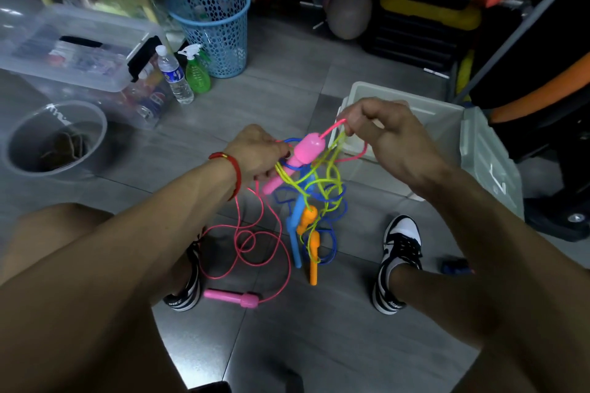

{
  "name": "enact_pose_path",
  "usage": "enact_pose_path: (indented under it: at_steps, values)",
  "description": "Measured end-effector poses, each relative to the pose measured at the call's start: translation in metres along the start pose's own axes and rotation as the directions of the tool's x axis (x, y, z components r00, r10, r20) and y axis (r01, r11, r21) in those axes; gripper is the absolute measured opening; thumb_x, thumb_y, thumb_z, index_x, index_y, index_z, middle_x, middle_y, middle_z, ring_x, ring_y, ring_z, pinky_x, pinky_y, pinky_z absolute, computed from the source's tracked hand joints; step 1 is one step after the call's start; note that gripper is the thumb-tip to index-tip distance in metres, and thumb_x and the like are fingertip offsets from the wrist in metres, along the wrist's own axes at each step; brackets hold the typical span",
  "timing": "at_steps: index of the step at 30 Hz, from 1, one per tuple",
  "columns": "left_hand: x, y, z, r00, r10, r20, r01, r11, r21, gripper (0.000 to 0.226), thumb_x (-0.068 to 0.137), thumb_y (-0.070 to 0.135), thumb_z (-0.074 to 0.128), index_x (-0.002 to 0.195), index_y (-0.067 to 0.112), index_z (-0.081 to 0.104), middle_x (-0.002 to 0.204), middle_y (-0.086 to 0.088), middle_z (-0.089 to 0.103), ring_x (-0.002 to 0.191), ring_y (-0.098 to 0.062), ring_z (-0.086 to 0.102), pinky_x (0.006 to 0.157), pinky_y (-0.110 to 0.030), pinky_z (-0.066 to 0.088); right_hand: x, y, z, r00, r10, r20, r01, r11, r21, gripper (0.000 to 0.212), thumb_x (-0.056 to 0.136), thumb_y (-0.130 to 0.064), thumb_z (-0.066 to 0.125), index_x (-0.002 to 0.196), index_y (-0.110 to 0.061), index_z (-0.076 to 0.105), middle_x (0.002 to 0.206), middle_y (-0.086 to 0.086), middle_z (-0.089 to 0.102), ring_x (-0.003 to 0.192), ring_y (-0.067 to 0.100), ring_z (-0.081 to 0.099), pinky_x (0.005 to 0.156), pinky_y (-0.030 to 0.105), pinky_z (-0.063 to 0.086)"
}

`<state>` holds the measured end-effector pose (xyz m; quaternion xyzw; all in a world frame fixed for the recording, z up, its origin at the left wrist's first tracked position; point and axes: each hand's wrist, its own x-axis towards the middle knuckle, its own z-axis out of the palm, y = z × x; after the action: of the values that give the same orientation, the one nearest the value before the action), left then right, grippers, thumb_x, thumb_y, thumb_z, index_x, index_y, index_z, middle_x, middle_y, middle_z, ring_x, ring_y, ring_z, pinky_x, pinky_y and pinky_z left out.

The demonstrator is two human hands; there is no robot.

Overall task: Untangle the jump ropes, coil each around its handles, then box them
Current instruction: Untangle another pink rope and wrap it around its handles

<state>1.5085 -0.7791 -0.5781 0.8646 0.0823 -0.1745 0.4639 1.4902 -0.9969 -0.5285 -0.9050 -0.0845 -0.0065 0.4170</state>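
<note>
Head view, left hand [255, 153] seemingly gripping tangle [316, 188], fingers hidden, right hand [386, 134] pinching pink rope [335, 126]

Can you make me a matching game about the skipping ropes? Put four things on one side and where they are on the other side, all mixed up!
Things:
1. pink handle with the rope end at the right hand
2. second pink handle
3. orange handles
4. white box

Places:
A. lying on the floor near the left shoe
B. hanging low in the tangle
C. held up between the left hand and right hand
D. standing open on the floor behind the right hand

Pairs: 1-C, 2-A, 3-B, 4-D
</note>
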Motion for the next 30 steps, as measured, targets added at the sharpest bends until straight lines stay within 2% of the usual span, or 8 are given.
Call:
enact_pose_path:
  at_steps: [4, 9, 13, 18, 22, 24, 27, 30]
  values:
    - [0.002, -0.007, -0.001, 0.998, 0.06, -0.011, -0.06, 0.996, 0.06, 0.008, 0.087, 0.008, 0.064, 0.085, 0.009, 0.072, 0.074, -0.015, 0.064, 0.056, -0.019, 0.049, 0.061, -0.032, 0.045, -0.001, -0.017, -0.008, 0.98, 0.194, -0.039, -0.147, 0.846, 0.512, 0.029, 0.098, -0.008, 0.043, 0.075, -0.017, 0.057, 0.087, 0.012, 0.074, 0.08, 0.027, 0.065, 0.077, 0.035, 0.05]
    - [0.003, -0.012, -0.004, 0.987, 0.159, -0.023, -0.156, 0.981, 0.117, 0.002, 0.075, 0.027, 0.065, 0.074, 0.028, 0.066, 0.078, -0.007, 0.072, 0.068, -0.017, 0.061, 0.071, -0.031, 0.05, 0.012, 0.006, -0.04, 0.777, 0.624, -0.087, -0.367, 0.56, 0.743, 0.025, 0.095, -0.019, 0.04, 0.073, -0.017, 0.05, 0.063, 0.001, 0.062, 0.06, 0.021, 0.066, 0.072, 0.035, 0.059]
    - [-0.004, -0.004, -0.008, 0.98, 0.197, 0.011, -0.197, 0.97, 0.142, 0.012, 0.072, 0.035, 0.064, 0.079, 0.027, 0.071, 0.079, -0.003, 0.074, 0.07, -0.013, 0.064, 0.075, -0.034, 0.055, 0.015, 0.028, -0.036, 0.787, 0.607, -0.107, -0.464, 0.698, 0.545, 0.024, 0.096, -0.011, 0.05, 0.075, -0.011, 0.061, 0.065, 0.007, 0.058, 0.053, 0.022, 0.063, 0.057, 0.037, 0.061]
    - [-0.008, 0.008, -0.01, 0.984, 0.137, 0.118, -0.144, 0.988, 0.052, 0.02, 0.089, 0.001, 0.064, 0.106, 0.006, 0.074, 0.075, -0.002, 0.067, 0.052, 0.003, 0.051, 0.049, -0.009, 0.039, 0.016, 0.052, -0.028, 0.769, 0.639, -0.006, -0.604, 0.73, 0.319, 0.014, 0.09, -0.011, 0.066, 0.091, 0.002, 0.069, 0.073, 0.015, 0.067, 0.046, 0.018, 0.064, 0.051, 0.031, 0.058]
    - [-0.01, 0.011, -0.009, 0.956, 0.291, 0.031, -0.284, 0.898, 0.337, 0.032, 0.089, -0.002, 0.056, 0.11, 0.012, 0.074, 0.101, -0.005, 0.075, 0.084, -0.008, 0.067, 0.075, -0.005, 0.045, 0.013, 0.068, -0.019, 0.786, 0.618, -0.02, -0.618, 0.786, -0.009, 0.015, 0.085, -0.011, 0.069, 0.08, 0.003, 0.073, 0.069, 0.015, 0.072, 0.058, 0.025, 0.071, 0.065, 0.039, 0.063]
    - [-0.011, 0.006, -0.008, 0.916, 0.399, 0.047, -0.352, 0.74, 0.573, 0.033, 0.086, 0.002, 0.058, 0.116, 0.008, 0.069, 0.111, -0.015, 0.069, 0.106, -0.029, 0.064, 0.093, -0.021, 0.043, 0.016, 0.076, -0.016, 0.806, 0.592, -0.028, -0.586, 0.789, -0.183, 0.011, 0.082, -0.008, 0.067, 0.077, 0.001, 0.073, 0.066, 0.013, 0.073, 0.066, 0.029, 0.073, 0.072, 0.044, 0.063]
    - [-0.011, 0.002, -0.011, 0.894, 0.421, 0.156, -0.383, 0.533, 0.754, 0.024, 0.079, -0.002, 0.062, 0.103, -0.001, 0.066, 0.107, -0.026, 0.063, 0.104, -0.044, 0.058, 0.091, -0.043, 0.044, 0.018, 0.087, -0.016, 0.799, 0.601, -0.02, -0.581, 0.763, -0.284, 0.016, 0.08, -0.012, 0.062, 0.077, 0.0, 0.071, 0.064, 0.012, 0.073, 0.067, 0.031, 0.074, 0.074, 0.046, 0.062]
    - [-0.009, 0.007, -0.015, 0.852, 0.512, 0.109, -0.414, 0.532, 0.739, 0.016, 0.08, 0.003, 0.064, 0.095, 0.003, 0.069, 0.1, -0.021, 0.065, 0.098, -0.041, 0.061, 0.086, -0.042, 0.045, 0.017, 0.091, -0.011, 0.82, 0.572, -0.03, -0.513, 0.71, -0.483, 0.033, 0.074, -0.03, 0.062, 0.093, -0.003, 0.067, 0.088, 0.014, 0.073, 0.081, 0.035, 0.072, 0.079, 0.047, 0.061]
